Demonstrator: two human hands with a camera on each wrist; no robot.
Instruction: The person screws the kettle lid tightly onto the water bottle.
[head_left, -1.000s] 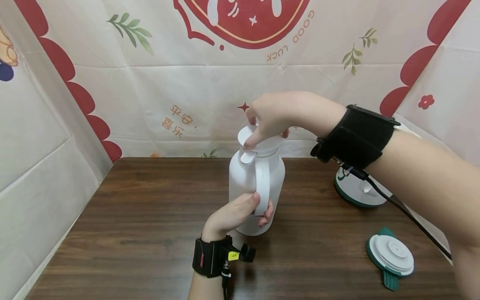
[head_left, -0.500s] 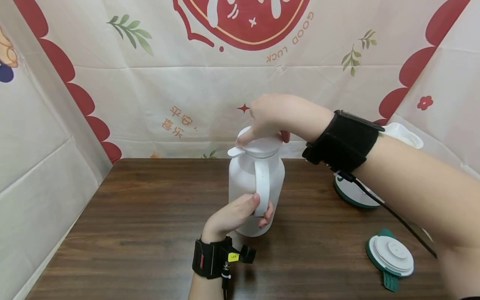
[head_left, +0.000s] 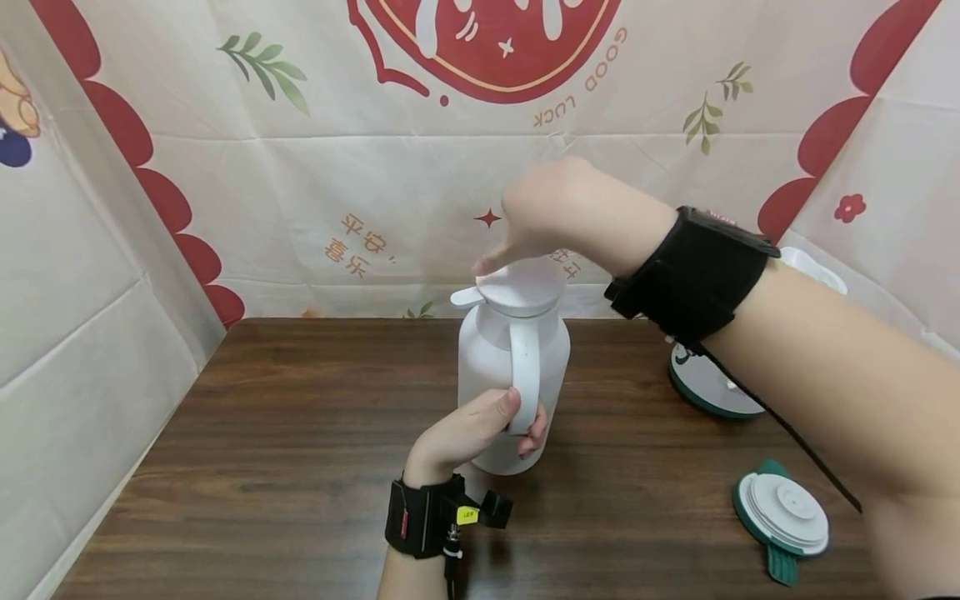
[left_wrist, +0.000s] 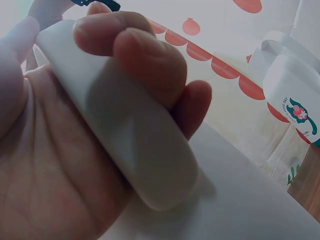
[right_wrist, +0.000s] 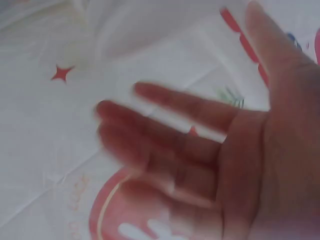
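A white thermos jug [head_left: 487, 358] stands upright on the brown wooden table [head_left: 300, 467], its round lid [head_left: 521, 287] on top with a tab sticking out to the left. My left hand [head_left: 468, 429] grips the jug's handle [head_left: 525, 358]; in the left wrist view its fingers [left_wrist: 155, 60] wrap over the white handle. Above the lid hovers my right hand [head_left: 543, 212]. The right wrist view shows that palm [right_wrist: 245, 165] blurred, its fingers spread and fairly straight, holding nothing.
A white and green lid [head_left: 783, 512] with a green tab lies at the right front. Behind my right forearm, partly hidden, stands a white container with a green base [head_left: 708, 387]. A printed cloth [head_left: 360, 167] hangs behind the table.
The lid's tab has swung from near the handle round to the left. My right hand has let go of the lid and lifted above it. The left hand keeps its grip.
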